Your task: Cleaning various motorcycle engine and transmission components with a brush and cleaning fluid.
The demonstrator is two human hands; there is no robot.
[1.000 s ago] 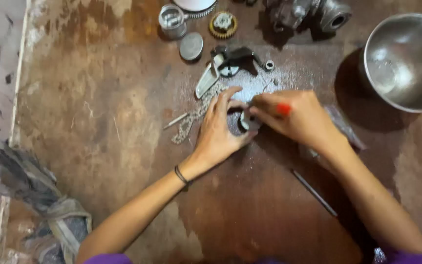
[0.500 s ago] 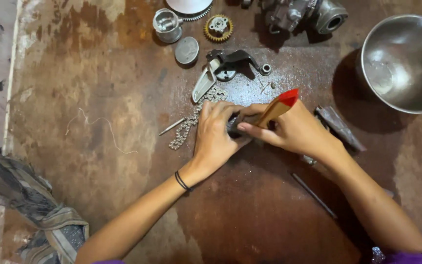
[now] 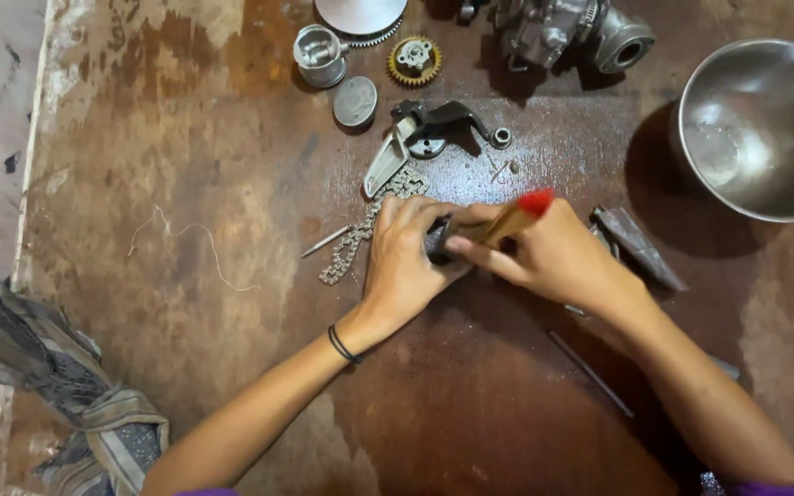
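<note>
Red-tipped wooden tool (image 3: 514, 217) — right hand (image 3: 553, 257) fingers grip it; left hand (image 3: 406, 262) fingers clasp small dark part (image 3: 437, 241).

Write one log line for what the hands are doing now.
left hand: steadies small dark part | right hand: holds red-tipped wooden tool on it | chain: beside left hand

chain (image 3: 353, 241) left of hands; steel bowl (image 3: 765, 129) far right

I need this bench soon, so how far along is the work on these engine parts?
Stripped and laid out: silver piston, brass-coloured gear, steel chain. In hand: the left hand steadies a small dark metal part while the right hand works it with a wooden-handled, red-tipped tool. The grey engine casting and loose parts lie unassembled.
</note>
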